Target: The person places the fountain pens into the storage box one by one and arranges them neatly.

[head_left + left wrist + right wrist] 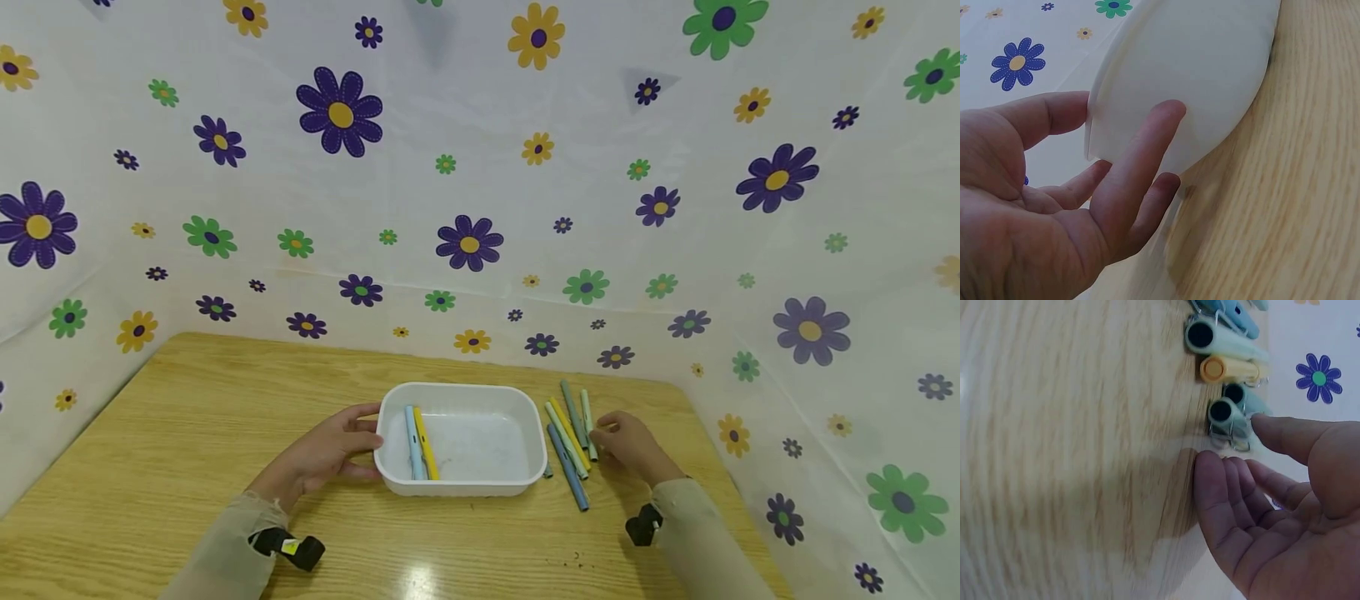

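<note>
R hand sits at the right edge of a loose row of pens/markers lying on the table just right of the white tray. The wrist view shows its thumb tip touching the nearest pale-green pen, other fingers loosely bent beside it, nothing lifted yet. Can't tell if there's a real pinch yet.

L hand steadies the tray's left end: thumb on the rim, fingers fairly straight and spread against the outer wall, pressing more than gripping.

Two pens already lie in the tray's left part, one light blue, one yellow, side by side, touching or nearly.

Handling, prob.: pens are light, stiff, smooth plastic tubes w/ wire clips at the end; round, so they'll roll if nudged. Best hold is a thumb-and-finger pinch across the barrel near mid-length, not on the clip. Tray looks thin and light, would slide w/o the L hand.

Surface: light wood-grain tabletop, glossy, some glare at near edge. Around it on left, far and right sides: white sheeting w/ purple, green and yellow flowers.
</note>
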Demonstrator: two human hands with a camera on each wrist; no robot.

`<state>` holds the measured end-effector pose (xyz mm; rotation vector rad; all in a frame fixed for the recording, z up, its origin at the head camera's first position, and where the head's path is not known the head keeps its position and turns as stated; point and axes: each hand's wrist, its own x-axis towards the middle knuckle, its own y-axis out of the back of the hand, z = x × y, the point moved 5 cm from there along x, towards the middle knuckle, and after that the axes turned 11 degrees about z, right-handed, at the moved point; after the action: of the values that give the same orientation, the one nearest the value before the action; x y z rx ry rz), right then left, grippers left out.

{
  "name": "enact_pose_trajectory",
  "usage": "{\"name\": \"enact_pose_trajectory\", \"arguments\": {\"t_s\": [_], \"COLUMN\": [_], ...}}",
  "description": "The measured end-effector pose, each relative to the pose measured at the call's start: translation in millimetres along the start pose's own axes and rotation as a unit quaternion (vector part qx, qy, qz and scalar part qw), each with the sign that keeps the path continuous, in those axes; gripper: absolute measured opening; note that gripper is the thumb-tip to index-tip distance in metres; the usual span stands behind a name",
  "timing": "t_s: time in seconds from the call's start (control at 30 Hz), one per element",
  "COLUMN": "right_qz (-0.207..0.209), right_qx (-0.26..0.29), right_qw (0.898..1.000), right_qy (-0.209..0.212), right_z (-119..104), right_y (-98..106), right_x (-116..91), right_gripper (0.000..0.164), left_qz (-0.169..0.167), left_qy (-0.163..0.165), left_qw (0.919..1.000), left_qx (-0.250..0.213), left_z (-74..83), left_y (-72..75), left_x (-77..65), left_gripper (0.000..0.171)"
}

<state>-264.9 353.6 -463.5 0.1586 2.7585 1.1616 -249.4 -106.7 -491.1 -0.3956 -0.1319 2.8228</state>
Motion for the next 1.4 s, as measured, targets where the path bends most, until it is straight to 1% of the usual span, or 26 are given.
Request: {"name": "enact_pose_trajectory", "arguments": {"t_s": [0.17,0.6,0.93,1.23,1.33,1.4], "right_qz": [-0.010,-0.014,-0.026,-0.019,-0.016,-0.010], "right_qx": [0.005,0.016,0.034,0.054,0.061,0.052], "right_qw": [1.000,0.999,0.998,0.997,0.997,0.998], "right_qy": [-0.010,-0.040,-0.043,-0.047,-0.045,-0.037], "right_z": [-2,4,3,7,8,9], "right_y": [-5,-7,-6,-3,-2,-1], "right_x": [2,10,6,4,4,4], "right_gripper": [0.042,0.037,0.035,0.037,0.034,0.031], "left_qz": [0.001,0.003,0.001,0.006,0.010,0.012], "left_qy": [0.000,0.004,0.001,0.004,0.004,0.004], "left_qw": [1.0000,1.0000,1.0000,1.0000,0.9999,0.9999], "left_qx": [0.002,0.000,-0.001,-0.006,-0.005,-0.002], "left_z": [0.1,1.2,1.8,1.9,1.3,1.0], "left_y": [-0.1,1.0,0.2,0.1,0.2,0.4], "left_x": [0.5,1.1,0.1,1.1,1.2,0.9], "left_gripper": [0.074,0.073,0.074,0.074,0.074,0.074]}}
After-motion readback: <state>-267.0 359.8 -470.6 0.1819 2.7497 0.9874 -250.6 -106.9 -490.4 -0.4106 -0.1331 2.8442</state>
